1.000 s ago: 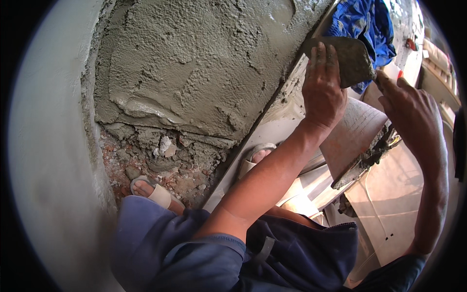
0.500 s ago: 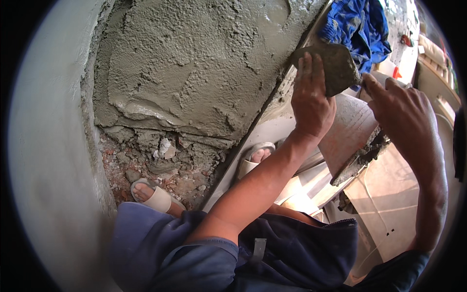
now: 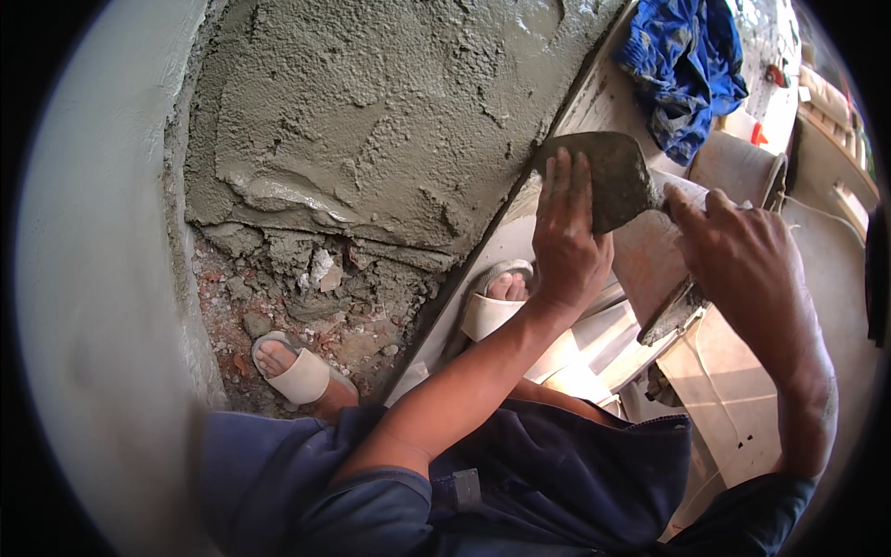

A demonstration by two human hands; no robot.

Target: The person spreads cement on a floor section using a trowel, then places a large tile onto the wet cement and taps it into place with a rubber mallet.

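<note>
While the left hand (image 3: 568, 255) lays straight fingers on the trowel (image 3: 617, 176), upper right of centre, the right hand (image 3: 742, 255) seemingly grips its outer end; wet mortar (image 3: 371, 111) spreads upper left.

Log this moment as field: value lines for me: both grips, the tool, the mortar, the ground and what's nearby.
Left grip: fingers laid on the trowel blade; thumb out of sight
Right grip: closed around the trowel's handle
Tool: trowel with broad, dark blade, near the mortar's right edge; contact unclear
Mortar: grey, wet-looking, mostly rough, ragged at its near end
Ground: rubble between the mortar and the person
Nearby: crumpled blue cloth, beyond the trowel; smooth grey wall, far left
</note>
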